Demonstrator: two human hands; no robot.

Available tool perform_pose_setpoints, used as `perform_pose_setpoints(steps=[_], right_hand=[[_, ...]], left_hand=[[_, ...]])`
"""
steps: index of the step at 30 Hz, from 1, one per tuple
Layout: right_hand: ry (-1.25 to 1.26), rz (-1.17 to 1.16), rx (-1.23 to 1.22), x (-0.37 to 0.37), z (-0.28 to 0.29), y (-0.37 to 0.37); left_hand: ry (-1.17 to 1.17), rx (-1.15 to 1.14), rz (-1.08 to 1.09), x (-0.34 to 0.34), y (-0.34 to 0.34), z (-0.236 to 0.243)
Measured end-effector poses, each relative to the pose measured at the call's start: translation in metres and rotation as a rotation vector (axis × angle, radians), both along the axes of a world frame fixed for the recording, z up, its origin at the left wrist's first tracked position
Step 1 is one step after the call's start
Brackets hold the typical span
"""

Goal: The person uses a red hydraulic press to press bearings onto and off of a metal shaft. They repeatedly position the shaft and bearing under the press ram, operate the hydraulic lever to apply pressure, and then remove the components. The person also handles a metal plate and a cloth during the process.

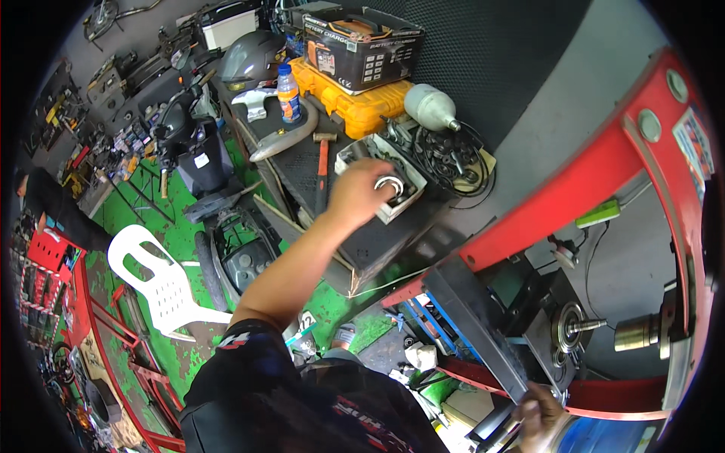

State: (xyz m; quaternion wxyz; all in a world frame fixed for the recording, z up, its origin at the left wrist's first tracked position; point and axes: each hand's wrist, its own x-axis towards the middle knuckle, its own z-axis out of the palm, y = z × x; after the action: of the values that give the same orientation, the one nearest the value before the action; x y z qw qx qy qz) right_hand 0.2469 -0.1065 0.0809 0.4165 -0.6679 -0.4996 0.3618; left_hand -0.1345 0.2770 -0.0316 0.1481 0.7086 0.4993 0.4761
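Note:
My left hand (361, 195) reaches over a white open box (408, 202) of dark metal parts on the workbench. Its fingers are closed on a shiny metal ring (390, 184). Down at the lower right, my right hand (538, 417) is curled by the end of a black steel beam (476, 328); what its fingers grip, if anything, is hard to make out. The beam lies across a red press frame (544, 208). Behind it, a round metal part with a shaft (572, 328) sits against dark blocks, facing a thick steel cylinder (637, 332).
Left of the box lies a red-handled hammer (322, 162). Farther back are a curved pipe (287, 141), an orange drink bottle (288, 97), a yellow case (362, 106) and a helmet (253, 60). A white chair (162, 279) and a motorcycle (242, 249) stand left; another person (60, 204) bends beyond.

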Motion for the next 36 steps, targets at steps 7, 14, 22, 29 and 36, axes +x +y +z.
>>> perform_pose_setpoints(steps=[7,14,22,29,36], right_hand=[[-0.192,0.091,0.306,-0.090,-0.061,0.107],[-0.344,-0.244,0.784,-0.117,-0.100,0.205],[-0.355,-0.276,0.631,-0.112,-0.125,0.217],[-0.547,-0.221,0.551,-0.112,-0.121,0.222],[-0.528,-0.232,0.547,-0.110,-0.124,0.225]], left_hand=[[0.478,-0.018,-0.083,-0.061,0.061,-0.016],[0.572,0.019,-0.387,-0.041,0.154,-0.013],[0.857,-0.245,-0.596,-0.029,0.207,-0.036],[0.964,-0.381,-0.590,-0.018,0.230,0.007],[0.966,-0.248,-0.747,-0.039,0.237,-0.007]])
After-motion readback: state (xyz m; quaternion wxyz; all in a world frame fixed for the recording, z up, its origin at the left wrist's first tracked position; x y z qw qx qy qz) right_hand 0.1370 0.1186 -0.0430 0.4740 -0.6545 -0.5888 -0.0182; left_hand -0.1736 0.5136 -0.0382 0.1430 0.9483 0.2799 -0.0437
